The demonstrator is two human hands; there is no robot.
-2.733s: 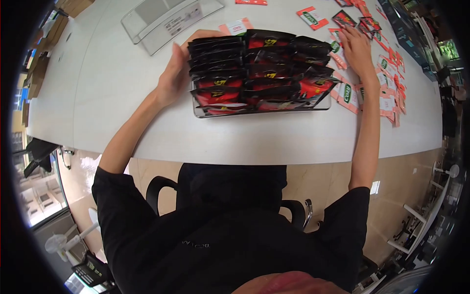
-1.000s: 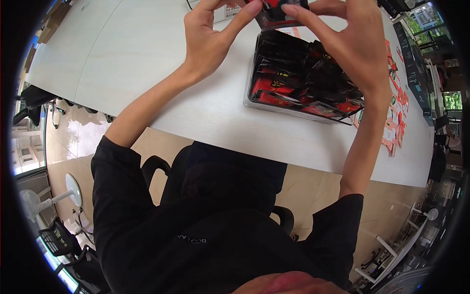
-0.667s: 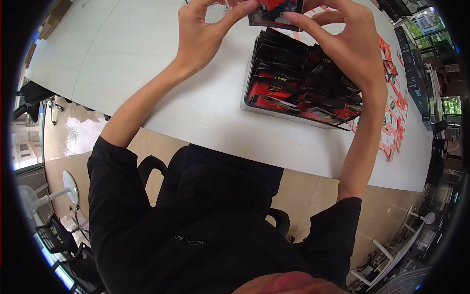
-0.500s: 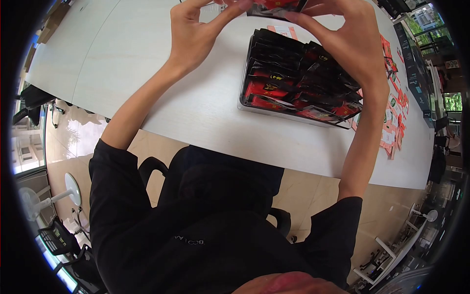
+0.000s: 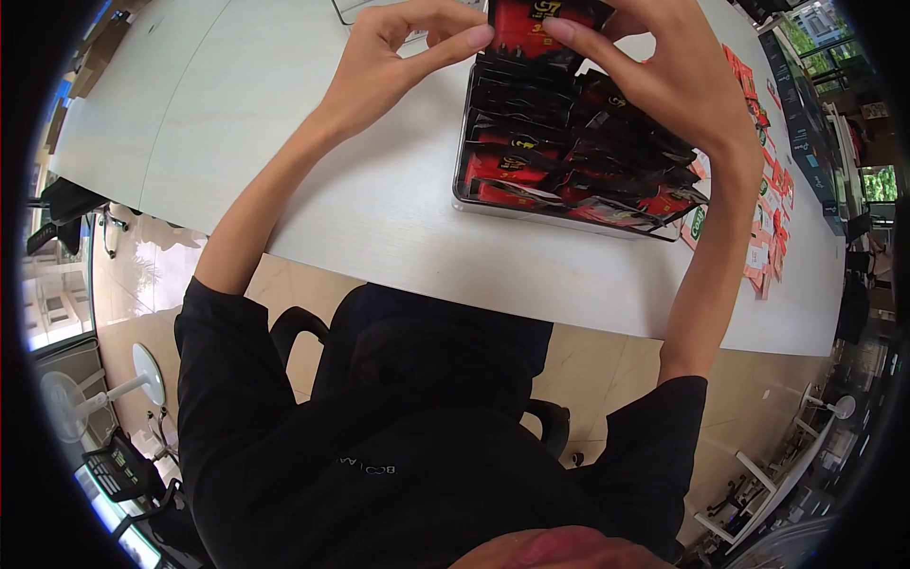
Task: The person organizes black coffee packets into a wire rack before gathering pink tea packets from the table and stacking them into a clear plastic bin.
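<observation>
Change: the black-and-red sachet (image 5: 521, 38) now shows more of its printed face and overlaps the far edge of the clear container (image 5: 469, 206) in view — whether they touch, can't tell. Both hands are nearly shut on it: left hand (image 5: 374, 62) pinches its left edge, thumb against fingers; right hand (image 5: 682, 85) has the thumb on its front, fingers curled behind. So it's up at the container's far side, top cut off by the frame. Container sits on the tabletop (image 5: 379, 237), packed with similar sachets (image 5: 512, 166) in rows, some leaning. Access looks tight — neighbours press close, and the right hand hides the far right corner. Pink-and-white packets (image 5: 755, 256) lie loose to the right, partly behind the right forearm; dark carton (image 5: 806, 128) beyond. Clear holder (image 5: 342, 13) is partly hidden behind the left hand.
</observation>
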